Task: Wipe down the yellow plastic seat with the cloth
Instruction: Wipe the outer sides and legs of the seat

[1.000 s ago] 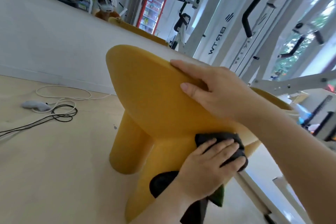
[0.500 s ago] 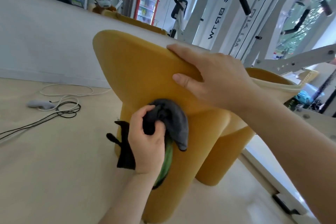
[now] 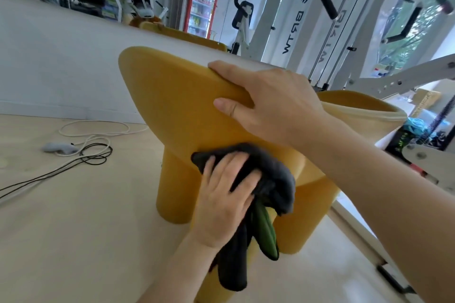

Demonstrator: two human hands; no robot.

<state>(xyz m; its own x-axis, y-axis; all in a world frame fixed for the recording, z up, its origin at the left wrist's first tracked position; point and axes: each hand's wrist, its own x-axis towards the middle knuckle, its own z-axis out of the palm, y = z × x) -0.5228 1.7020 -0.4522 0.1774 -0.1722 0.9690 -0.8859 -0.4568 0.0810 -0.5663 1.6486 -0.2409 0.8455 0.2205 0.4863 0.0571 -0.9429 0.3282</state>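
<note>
The yellow plastic seat (image 3: 172, 106) is tipped on its side on the floor, its thick round legs pointing down and right. My right hand (image 3: 268, 103) grips the upper edge of its broad back panel, thumb on the near face. My left hand (image 3: 226, 199) presses a dark grey cloth (image 3: 275, 179) with a green lining against the seat where a leg meets the panel. Part of the cloth hangs down below my wrist.
White and black cables (image 3: 91, 147) and a small grey device (image 3: 57, 148) lie on the pale floor to the left. White gym machine frames (image 3: 295, 19) stand behind and to the right. A red drinks fridge (image 3: 204, 0) stands at the back wall.
My left hand has slid the cloth to the right and slightly down along the seat, flattening over it. My right hand keeps its grip on the panel edge.
</note>
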